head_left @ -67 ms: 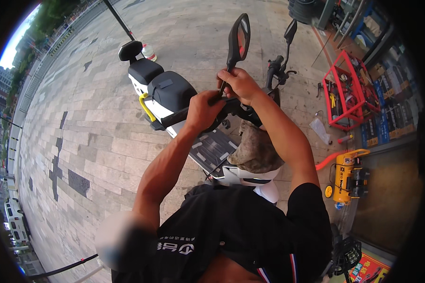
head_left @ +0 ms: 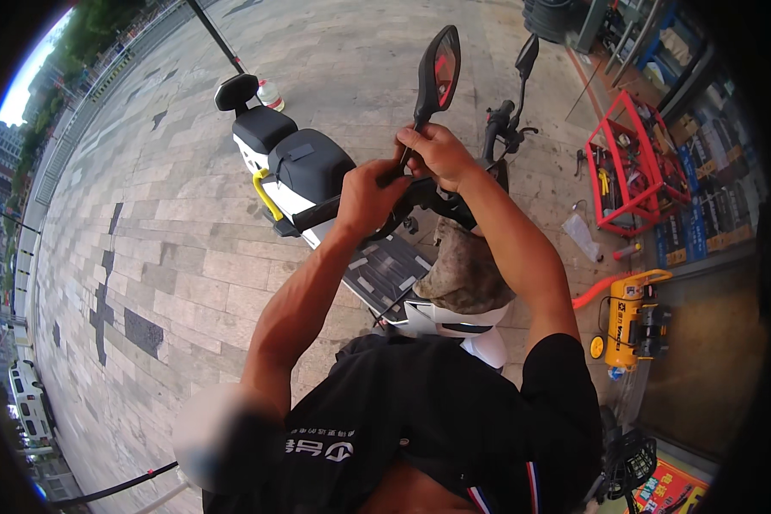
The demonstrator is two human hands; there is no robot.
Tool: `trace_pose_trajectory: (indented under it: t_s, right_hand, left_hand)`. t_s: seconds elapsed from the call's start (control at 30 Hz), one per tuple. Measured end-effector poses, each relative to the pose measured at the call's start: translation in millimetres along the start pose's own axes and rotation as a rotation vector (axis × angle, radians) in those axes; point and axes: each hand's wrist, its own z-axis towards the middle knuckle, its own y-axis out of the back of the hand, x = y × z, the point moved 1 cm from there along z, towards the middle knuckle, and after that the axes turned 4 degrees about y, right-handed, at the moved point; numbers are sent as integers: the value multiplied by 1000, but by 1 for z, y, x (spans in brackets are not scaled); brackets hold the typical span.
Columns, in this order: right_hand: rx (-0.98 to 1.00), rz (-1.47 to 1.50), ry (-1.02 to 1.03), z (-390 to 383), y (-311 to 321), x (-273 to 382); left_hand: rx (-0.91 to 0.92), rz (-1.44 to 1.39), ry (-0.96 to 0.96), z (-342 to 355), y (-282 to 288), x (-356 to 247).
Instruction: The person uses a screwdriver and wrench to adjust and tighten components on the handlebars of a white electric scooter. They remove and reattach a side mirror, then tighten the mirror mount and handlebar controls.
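Note:
A white electric scooter with a black seat (head_left: 310, 167) stands across in front of me. Between the thumb and fingers of my right hand (head_left: 441, 156) is the thin black stem of a rear-view mirror (head_left: 439, 70), whose glass shows a red reflection. Just below and left of it, my left hand (head_left: 368, 199) is closed at the lower end of that stem, beside the handlebar. A dark piece shows at its fingertips, but its kind is hidden. The second mirror (head_left: 528, 56) stands on the far side of the handlebar. A mottled cloth cover (head_left: 464, 270) lies over the scooter's front.
A red tool rack (head_left: 597, 163) holding tools stands to the right. Nearer is a yellow air compressor (head_left: 625, 319) with a red hose. A plastic bag (head_left: 581, 237) lies on the paving. Behind the seat stands a clear bottle (head_left: 270, 96). The scooter's footboard (head_left: 389, 272) lies below my hands.
The mirror held by my right hand has turned a little, and its head has shifted right, showing more of its glass. Both hands stay in nearly the same place.

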Motion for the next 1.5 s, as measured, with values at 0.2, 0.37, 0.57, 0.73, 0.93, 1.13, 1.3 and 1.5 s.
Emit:
trace_pose_trajectory:
  t_s: [0.2,0.37,0.57,0.73,0.93,1.13,1.3,1.5]
  right_hand:
    - [157,341,199,-14,16,-15]
    - [120,394,434,-35,12,-41]
    - [285,33,501,-41,32,-26]
    - [483,-195,481,-40,26,6]
    - [585,-848,521,-21,-11,50]
    - [793,-1136,420,2,-54,76]
    - [535,-1229,436,46,-65,53]
    - [55,-422,178,52,-22,10]
  left_hand:
    - [48,-113,116,10,-1,-2]
    - [-6,-155,-68,3,-2,6]
    - [47,-95,94,-8,5,17]
    - [131,-135,-11,-10,6,25]
    - [-19,335,-398,-1,0,33]
    - [142,-67,-95,2,5,45]
    - [130,145,-137,4,3,42]
    - [124,227,-150,8,2,35]
